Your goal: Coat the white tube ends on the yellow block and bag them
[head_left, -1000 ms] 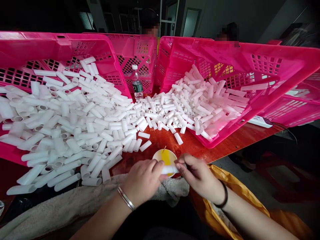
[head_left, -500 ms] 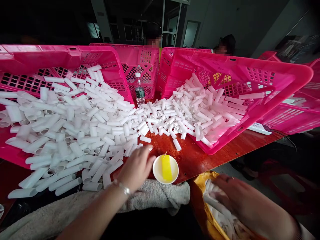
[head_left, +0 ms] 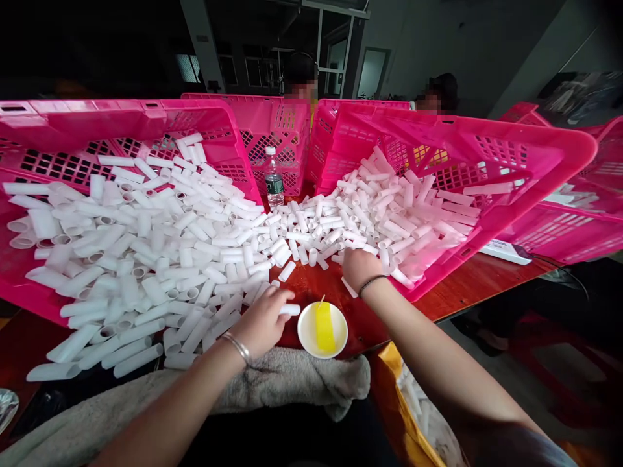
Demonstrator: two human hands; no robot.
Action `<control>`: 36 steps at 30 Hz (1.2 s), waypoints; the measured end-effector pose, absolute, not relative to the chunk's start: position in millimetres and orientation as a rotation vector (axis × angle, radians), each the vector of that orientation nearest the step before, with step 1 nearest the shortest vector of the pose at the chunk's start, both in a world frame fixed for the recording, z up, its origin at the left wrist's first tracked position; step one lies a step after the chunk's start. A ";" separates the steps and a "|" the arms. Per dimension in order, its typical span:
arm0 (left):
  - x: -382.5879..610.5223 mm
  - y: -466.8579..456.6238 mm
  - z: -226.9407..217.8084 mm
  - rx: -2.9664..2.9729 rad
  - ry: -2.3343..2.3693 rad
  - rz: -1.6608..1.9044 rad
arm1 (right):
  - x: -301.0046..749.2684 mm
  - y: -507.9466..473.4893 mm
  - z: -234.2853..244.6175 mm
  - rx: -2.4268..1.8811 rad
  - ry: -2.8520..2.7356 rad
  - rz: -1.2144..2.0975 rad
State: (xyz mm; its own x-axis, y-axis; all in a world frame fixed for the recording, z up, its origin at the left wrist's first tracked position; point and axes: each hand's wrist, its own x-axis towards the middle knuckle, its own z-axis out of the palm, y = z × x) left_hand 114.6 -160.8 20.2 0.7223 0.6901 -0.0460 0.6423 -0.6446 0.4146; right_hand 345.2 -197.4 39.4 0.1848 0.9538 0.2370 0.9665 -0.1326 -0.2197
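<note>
My left hand [head_left: 260, 321] is closed on a white plastic tube [head_left: 291, 310] just left of a small white bowl [head_left: 322, 329] holding a yellow strip. My right hand [head_left: 359, 268] reaches forward into the short white tubes [head_left: 341, 220] spilling from the right pink crate [head_left: 467, 175]; its fingers curl down among them and what they grip is hidden. A large heap of longer white tubes [head_left: 146, 253] spills from the left pink crate [head_left: 111, 123] onto the red-brown table [head_left: 457, 285].
A water bottle [head_left: 274, 180] stands between the crates. A beige towel [head_left: 272, 383] lies along the near table edge. A yellow bag [head_left: 413, 402] with tubes inside hangs at my right. More pink crates stand behind, with two people beyond them.
My right hand left the yellow bag and reached forward to the right pile. My left hand took hold of a tube beside the bowl.
</note>
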 end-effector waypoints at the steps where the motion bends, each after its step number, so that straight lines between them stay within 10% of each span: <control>1: 109.3 -168.5 19.2 2.573 1.038 0.051 | 348.3 -203.3 39.4 -2.151 -1.817 -0.053; 5: 100.0 -192.0 12.9 2.738 1.222 -0.165 | 361.4 -242.6 37.1 -2.090 -1.789 0.013; 10: 99.5 -197.3 3.7 2.613 0.944 0.412 | 350.3 -286.3 14.4 -1.475 -2.000 0.462; 17: 113.8 -199.5 -20.1 2.523 0.752 0.609 | 323.9 -294.6 -23.1 -1.288 -2.014 0.080; 36: 120.4 -193.2 -25.1 2.291 0.777 0.516 | 324.1 -305.3 -27.1 -1.455 -1.731 0.411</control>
